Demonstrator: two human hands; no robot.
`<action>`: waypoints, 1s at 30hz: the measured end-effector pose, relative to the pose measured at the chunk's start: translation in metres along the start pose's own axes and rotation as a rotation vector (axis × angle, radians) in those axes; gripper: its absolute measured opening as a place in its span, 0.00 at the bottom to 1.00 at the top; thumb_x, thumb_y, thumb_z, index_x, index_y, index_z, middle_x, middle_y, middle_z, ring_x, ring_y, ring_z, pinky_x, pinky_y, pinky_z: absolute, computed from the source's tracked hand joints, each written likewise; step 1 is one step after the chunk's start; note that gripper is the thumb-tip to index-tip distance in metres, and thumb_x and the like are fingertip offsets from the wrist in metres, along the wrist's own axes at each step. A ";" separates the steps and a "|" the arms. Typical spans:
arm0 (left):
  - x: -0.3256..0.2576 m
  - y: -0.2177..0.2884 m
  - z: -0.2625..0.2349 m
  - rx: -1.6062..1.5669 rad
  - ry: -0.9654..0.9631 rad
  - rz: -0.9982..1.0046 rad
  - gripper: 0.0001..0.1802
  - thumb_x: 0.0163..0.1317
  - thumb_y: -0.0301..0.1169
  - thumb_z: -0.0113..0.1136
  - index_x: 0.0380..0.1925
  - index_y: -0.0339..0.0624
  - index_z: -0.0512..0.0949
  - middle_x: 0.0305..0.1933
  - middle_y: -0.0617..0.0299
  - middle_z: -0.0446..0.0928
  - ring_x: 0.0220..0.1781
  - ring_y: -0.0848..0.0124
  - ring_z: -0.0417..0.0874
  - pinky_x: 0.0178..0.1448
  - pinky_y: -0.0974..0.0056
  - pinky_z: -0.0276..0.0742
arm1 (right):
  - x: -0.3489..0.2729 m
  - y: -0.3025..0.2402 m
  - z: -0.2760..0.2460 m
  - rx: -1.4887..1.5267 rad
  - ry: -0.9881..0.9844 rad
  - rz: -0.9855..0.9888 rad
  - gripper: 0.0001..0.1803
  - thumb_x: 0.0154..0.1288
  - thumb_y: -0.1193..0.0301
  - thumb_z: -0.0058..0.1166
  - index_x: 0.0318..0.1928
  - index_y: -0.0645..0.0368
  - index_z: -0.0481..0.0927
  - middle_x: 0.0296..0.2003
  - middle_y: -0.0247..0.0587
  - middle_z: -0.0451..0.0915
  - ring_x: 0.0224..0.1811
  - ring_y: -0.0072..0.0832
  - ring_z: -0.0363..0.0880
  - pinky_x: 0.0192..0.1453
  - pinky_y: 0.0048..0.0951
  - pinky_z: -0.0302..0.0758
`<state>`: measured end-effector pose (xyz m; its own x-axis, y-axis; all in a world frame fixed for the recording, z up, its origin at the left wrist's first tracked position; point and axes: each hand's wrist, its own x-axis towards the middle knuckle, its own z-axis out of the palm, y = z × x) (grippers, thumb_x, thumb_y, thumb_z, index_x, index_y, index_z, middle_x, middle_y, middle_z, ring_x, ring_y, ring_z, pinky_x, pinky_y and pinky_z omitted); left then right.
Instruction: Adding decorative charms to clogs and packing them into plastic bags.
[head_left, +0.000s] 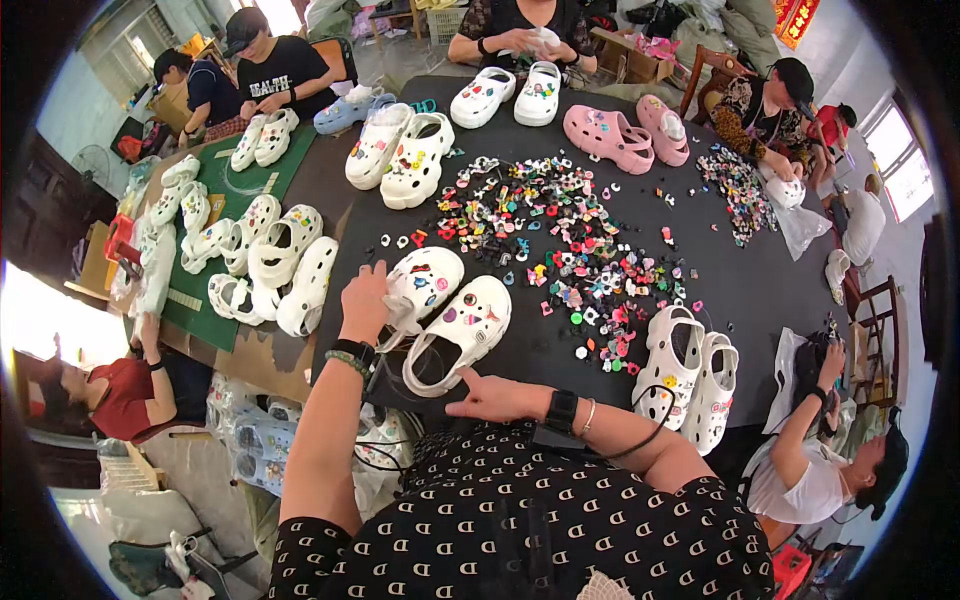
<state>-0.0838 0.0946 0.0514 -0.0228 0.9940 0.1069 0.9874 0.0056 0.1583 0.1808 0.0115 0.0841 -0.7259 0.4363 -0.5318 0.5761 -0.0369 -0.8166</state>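
Observation:
Two white clogs with colourful charms on their toes lie side by side at the near edge of the black table. My left hand (pixel 364 302) is at the outer side of the left clog (pixel 433 277), its fingers curled against the shoe near the opening. Beside the heel strap of the right clog (pixel 478 318) is my right hand (pixel 495 397), index finger and thumb apart, nothing held in it. Past the clogs spreads a heap of small shoe charms (pixel 590 235) in many colours.
More white clogs (pixel 672 375) stand to the right, with another white pair (pixel 418 165) and a pink pair (pixel 610 137) farther back. A green mat (pixel 205 320) at left carries several clogs. Co-workers sit around; one handles a white clog (pixel 785 190) at far right.

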 end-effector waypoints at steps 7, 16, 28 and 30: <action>-0.027 -0.031 0.027 -0.366 0.034 -0.071 0.26 0.52 0.28 0.63 0.54 0.41 0.73 0.53 0.41 0.74 0.46 0.49 0.80 0.48 0.54 0.79 | 0.011 0.044 -0.027 -0.305 0.259 -0.219 0.15 0.60 0.62 0.60 0.40 0.61 0.77 0.32 0.46 0.83 0.36 0.41 0.83 0.39 0.37 0.78; -0.092 0.012 -0.047 -0.767 0.139 -0.343 0.06 0.59 0.28 0.62 0.34 0.38 0.78 0.35 0.60 0.80 0.32 0.74 0.79 0.33 0.67 0.73 | 0.006 0.047 -0.070 -0.364 0.696 -0.269 0.18 0.53 0.69 0.64 0.41 0.59 0.71 0.38 0.45 0.72 0.42 0.44 0.75 0.44 0.39 0.73; -0.082 0.081 0.028 -2.229 -0.614 -0.784 0.19 0.71 0.34 0.50 0.57 0.34 0.68 0.56 0.54 0.72 0.57 0.64 0.74 0.65 0.62 0.69 | 0.049 0.056 -0.094 -0.346 0.554 -0.376 0.30 0.39 0.69 0.73 0.43 0.57 0.71 0.41 0.45 0.69 0.48 0.44 0.71 0.49 0.39 0.72; -0.076 0.081 0.050 -2.264 -0.654 -0.811 0.19 0.71 0.34 0.50 0.58 0.36 0.67 0.56 0.56 0.73 0.56 0.65 0.75 0.65 0.62 0.68 | 0.057 0.055 -0.092 -0.322 0.495 -0.309 0.29 0.36 0.70 0.74 0.41 0.57 0.72 0.40 0.44 0.68 0.46 0.43 0.71 0.48 0.37 0.72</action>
<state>0.0055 0.0251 0.0075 0.3208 0.7587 -0.5669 -0.7403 0.5742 0.3495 0.2056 0.1174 0.0298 -0.6616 0.7478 -0.0557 0.5086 0.3929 -0.7661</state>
